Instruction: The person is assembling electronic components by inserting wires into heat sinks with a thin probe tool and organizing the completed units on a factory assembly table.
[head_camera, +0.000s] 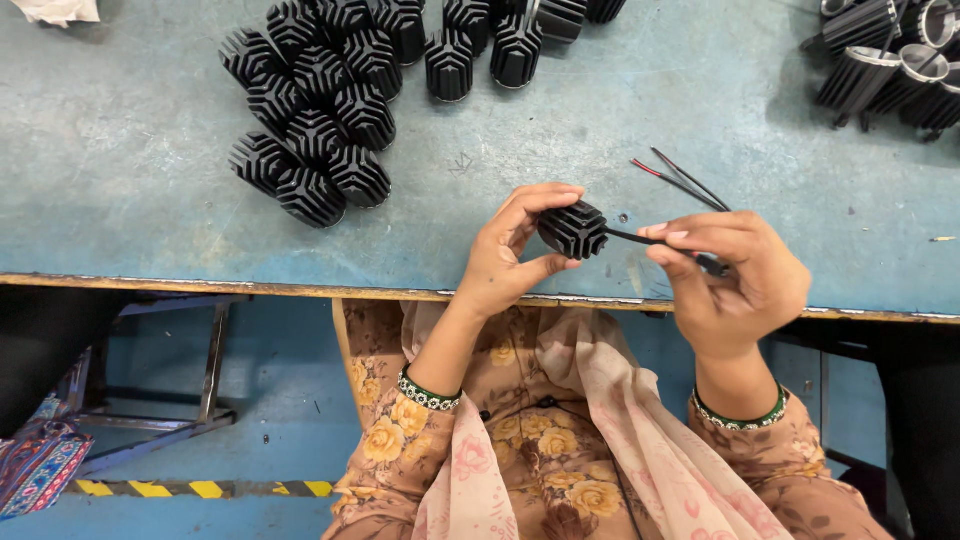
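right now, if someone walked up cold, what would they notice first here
First, the two hands at the near edge of the blue worktable: the left hand grips a black finned part, and the right hand pinches the red and black wires running from it. Next, the cluster of like black finned parts standing at the table's far left.

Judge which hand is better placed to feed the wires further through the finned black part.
Right, probably. The right hand already pinches the wires beside the finned black part, while the left hand grips that part.
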